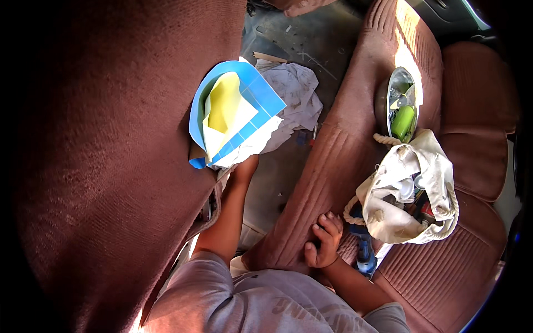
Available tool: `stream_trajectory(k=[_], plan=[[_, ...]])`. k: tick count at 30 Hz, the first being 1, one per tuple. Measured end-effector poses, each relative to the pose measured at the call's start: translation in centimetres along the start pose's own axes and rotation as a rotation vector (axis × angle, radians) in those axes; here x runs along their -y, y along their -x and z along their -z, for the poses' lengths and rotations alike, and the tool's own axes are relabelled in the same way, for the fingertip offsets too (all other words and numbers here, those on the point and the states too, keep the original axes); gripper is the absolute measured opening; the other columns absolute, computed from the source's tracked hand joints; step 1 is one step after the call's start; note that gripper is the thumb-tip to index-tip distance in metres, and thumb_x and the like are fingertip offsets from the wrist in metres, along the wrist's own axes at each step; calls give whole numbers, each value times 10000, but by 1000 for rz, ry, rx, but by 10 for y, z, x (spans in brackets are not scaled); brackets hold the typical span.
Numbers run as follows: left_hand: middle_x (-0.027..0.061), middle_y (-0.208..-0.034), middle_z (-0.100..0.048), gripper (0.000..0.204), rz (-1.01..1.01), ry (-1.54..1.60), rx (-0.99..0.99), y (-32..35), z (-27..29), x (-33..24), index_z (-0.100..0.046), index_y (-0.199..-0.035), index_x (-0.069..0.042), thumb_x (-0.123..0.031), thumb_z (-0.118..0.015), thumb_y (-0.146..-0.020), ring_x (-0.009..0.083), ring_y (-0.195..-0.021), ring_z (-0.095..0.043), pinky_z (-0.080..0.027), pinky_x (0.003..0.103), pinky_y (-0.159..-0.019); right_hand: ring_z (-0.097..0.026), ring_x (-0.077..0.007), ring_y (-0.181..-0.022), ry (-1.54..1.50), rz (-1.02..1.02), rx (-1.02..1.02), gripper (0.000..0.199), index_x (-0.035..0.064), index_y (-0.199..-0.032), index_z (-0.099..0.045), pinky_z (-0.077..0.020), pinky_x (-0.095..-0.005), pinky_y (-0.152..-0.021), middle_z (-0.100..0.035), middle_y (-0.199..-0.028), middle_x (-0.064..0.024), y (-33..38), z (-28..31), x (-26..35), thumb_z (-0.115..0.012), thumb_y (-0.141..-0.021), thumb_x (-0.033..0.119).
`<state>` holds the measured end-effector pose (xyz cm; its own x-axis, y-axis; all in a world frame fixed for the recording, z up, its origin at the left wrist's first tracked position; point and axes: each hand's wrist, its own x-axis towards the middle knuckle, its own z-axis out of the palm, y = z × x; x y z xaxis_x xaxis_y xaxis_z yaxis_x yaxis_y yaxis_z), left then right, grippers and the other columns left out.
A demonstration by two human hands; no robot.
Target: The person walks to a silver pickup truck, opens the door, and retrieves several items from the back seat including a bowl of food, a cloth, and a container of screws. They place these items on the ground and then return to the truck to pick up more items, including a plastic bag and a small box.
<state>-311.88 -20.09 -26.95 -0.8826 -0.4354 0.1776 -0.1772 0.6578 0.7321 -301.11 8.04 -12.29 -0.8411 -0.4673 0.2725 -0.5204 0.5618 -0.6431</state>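
My left arm reaches up beside the brown seat back (111, 139). Only the wrist end of my left hand (248, 164) shows; its fingers are hidden behind white crumpled paper (252, 145). Over that paper lies a curled blue sheet (266, 99) with a pale grid, cupped around a folded yellow sheet (225, 108). Whether my left hand grips them cannot be seen. My right hand (325, 241) rests on the front edge of the brown seat cushion (333, 150), fingers loosely bent and apart, with nothing in it.
On the seat stands a cream canvas bag (400, 225) with rope handles, holding bottles and small items. Beyond it a metal bowl (382, 105) contains a green object (402, 122). A blue object (365, 255) lies near my right hand. Crumpled whitish material (294, 91) covers part of the floor.
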Motion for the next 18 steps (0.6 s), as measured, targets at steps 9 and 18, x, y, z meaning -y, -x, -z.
stream_trajectory(k=[9,18], plan=[[241,-1322,-563,710,337,-292,333,-8,-32,-14,-497,-1355,-1,-336,-765,-789,422,-1267,-489,-351,485,-1083,-465,-396,-1271,-5,35,39,424,38,-1190,-567,-313,-541,-1082,-516,-1327,-183,1,2,-4,-594,-858,300],[235,-1340,-544,425,114,144,148,-32,-12,-55,-625,-1197,-21,-118,-612,-784,432,-1215,-520,-419,459,-1016,-507,-348,-1244,-27,-12,1,418,81,-1142,-636,-341,-503,-1073,-564,-1319,-127,2,4,-1,-652,-764,258]])
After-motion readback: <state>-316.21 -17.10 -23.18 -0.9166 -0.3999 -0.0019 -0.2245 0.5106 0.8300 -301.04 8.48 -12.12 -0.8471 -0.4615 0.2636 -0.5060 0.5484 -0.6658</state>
